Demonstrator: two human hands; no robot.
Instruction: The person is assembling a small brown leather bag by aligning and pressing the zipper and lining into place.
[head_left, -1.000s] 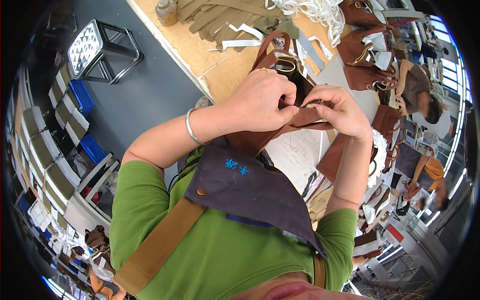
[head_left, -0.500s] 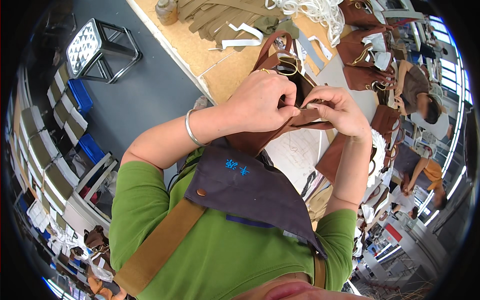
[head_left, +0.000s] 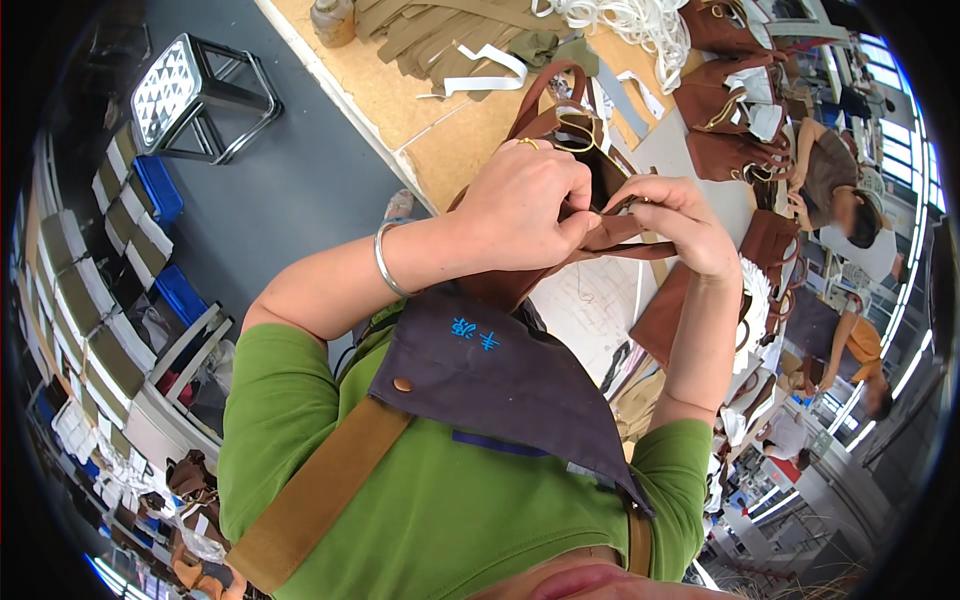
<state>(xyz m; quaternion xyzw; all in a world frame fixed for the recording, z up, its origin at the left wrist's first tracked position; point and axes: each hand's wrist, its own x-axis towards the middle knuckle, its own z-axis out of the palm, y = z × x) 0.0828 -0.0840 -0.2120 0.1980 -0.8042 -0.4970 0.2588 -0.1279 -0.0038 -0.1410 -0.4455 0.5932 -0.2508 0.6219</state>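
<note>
A brown handbag is held up in front of me, partly over the table edge. Its looped handle and a pale cord stick up past my knuckles on the far side. My left hand, with a ring and a silver bangle, pinches the bag's rim between thumb and fingers. Just to its right, my right hand grips the same rim with bent fingers and thumb. A brown strap runs below the right fingers. Whatever small part lies between the fingertips is mostly hidden.
Khaki strips, white tape, a jar and a heap of white cord lie on the table. More brown bags line the right. A metal stool stands left; co-workers sit far right.
My right thumb and fingers have shifted slightly to the right along the bag's rim. The left hand keeps its pinch nearly in place. In the background, co-workers have moved a little.
</note>
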